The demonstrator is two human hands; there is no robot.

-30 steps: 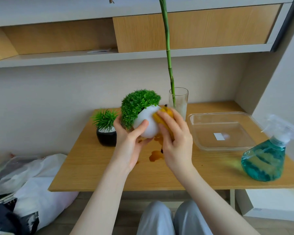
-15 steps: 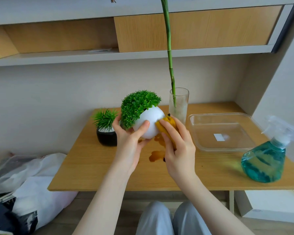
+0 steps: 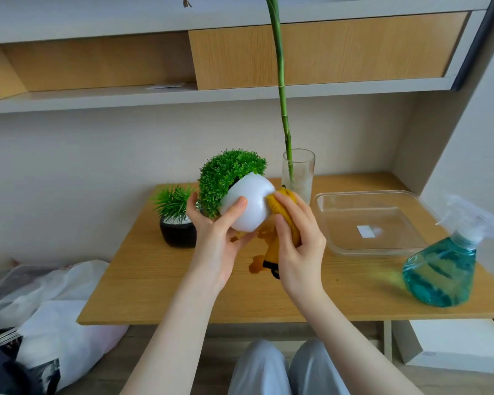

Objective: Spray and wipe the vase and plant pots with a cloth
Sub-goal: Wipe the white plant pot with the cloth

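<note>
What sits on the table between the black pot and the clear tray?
In the head view, only the glass vase stands there, toward the back. Nearer, the white pot and yellow cloth are held above that stretch.

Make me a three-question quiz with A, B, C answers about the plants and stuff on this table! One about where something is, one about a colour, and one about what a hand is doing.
1. Where is the spray bottle?
A. on the table's right side
B. inside the clear tray
C. on the shelf

2. What colour is the pot of the small spiky plant?
A. white
B. black
C. yellow

3. What is the left hand doing?
A. lying flat on the table
B. squeezing the sprayer
C. holding the white pot tilted above the table

Answers:
1 A: it stands on the table, beside the clear tray.
2 B: the black pot sits at the back left.
3 C: its thumb and fingers wrap the white pot, while the right hand presses the yellow cloth against it.
</note>
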